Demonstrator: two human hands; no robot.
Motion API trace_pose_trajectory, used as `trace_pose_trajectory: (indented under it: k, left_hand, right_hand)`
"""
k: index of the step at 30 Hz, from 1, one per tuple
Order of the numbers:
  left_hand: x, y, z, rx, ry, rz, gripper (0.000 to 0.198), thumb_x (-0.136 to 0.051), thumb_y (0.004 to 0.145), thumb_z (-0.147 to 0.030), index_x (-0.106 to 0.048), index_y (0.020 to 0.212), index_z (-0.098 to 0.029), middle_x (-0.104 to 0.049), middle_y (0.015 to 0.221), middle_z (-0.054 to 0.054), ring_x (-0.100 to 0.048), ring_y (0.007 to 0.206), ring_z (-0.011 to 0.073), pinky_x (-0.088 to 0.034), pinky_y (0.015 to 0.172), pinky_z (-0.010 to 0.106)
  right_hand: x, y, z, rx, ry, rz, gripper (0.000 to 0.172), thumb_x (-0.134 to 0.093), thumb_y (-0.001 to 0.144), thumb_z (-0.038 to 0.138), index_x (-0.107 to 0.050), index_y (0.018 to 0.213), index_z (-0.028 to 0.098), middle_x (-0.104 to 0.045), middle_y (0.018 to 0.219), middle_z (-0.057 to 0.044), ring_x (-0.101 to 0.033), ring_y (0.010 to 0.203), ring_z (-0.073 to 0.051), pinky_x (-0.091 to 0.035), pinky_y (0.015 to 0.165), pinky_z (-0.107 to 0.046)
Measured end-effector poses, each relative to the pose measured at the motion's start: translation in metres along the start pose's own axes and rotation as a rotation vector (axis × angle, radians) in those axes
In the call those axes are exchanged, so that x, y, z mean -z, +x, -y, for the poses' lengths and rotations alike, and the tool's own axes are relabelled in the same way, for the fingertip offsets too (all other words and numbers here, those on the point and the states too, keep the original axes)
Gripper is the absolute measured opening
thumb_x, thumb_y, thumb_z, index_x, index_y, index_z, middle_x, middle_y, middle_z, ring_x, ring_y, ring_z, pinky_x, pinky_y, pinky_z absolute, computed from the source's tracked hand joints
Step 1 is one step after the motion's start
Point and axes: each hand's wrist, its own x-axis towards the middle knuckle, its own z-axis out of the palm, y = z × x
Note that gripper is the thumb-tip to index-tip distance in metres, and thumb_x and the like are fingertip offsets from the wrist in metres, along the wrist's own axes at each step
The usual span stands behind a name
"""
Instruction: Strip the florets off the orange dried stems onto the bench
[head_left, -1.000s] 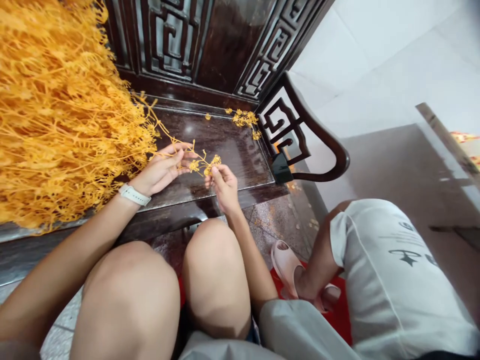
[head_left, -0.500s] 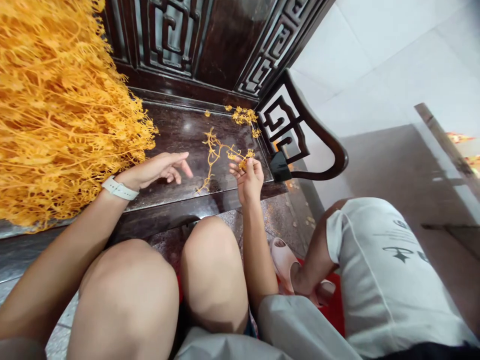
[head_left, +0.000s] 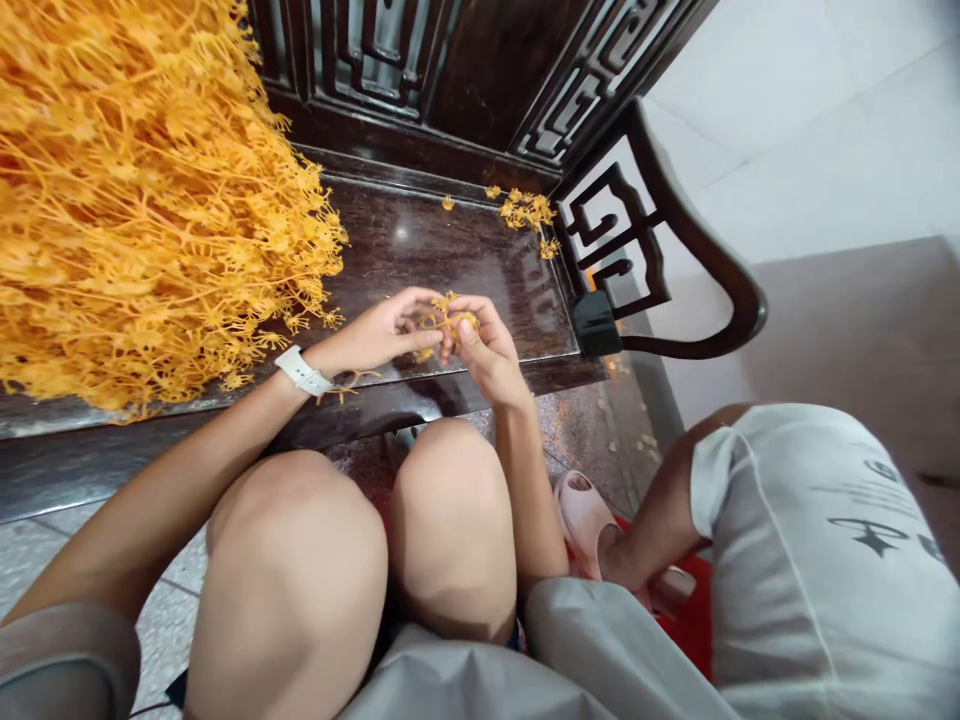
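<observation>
My left hand (head_left: 390, 328), with a pale watch strap on its wrist, meets my right hand (head_left: 491, 348) over the front of a dark wooden bench seat. Both are closed on a yellow artificial flower stem (head_left: 448, 318), the right one pinching it between thumb and fingers. Part of the stem is hidden behind my fingers, and a thin end of it (head_left: 349, 388) shows below my left wrist. A large heap of similar yellow stems (head_left: 165, 220) lies to the left of my hands.
Small yellow clusters (head_left: 527, 210) lie at the back right of the bench seat (head_left: 420, 240). A carved armrest (head_left: 675, 250) rises at its right end. Another person's leg in grey shorts (head_left: 817, 540) and a pink slipper (head_left: 585, 520) are to my right.
My left hand has moved right, from beside the heap to my right hand, and closed on the stem. The right hand has turned inward and drawn the stem left. The view has shifted slightly.
</observation>
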Motion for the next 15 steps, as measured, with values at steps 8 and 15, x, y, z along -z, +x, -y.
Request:
trace_pose_trajectory:
  k: [8,15]
  left_hand:
    - [0.006,0.003,0.010,0.016,0.239,-0.053,0.055,-0.067,0.097,-0.069,-0.074,0.075,-0.019,-0.071,0.074,0.004,-0.060,0.074,0.0198,-0.044,0.071,0.030]
    - [-0.009,-0.002,0.000,-0.007,0.298,0.007,0.053,-0.063,0.100,-0.062,-0.074,0.070,-0.020,-0.068,0.067,0.002,-0.056,0.066,0.0185,-0.039,0.066,0.029]
  right_hand:
    - [-0.001,0.003,-0.021,-0.030,0.034,-0.395,0.052,-0.085,0.087,0.072,-0.061,0.100,0.027,-0.056,0.067,0.007,-0.045,0.054,-0.010,-0.038,0.052,-0.025]
    - [-0.021,-0.028,0.004,0.164,-0.171,-0.513,0.040,-0.084,0.094,0.063,-0.073,0.090,0.025,-0.053,0.064,0.005,-0.045,0.055,-0.011,-0.037,0.056,-0.028]
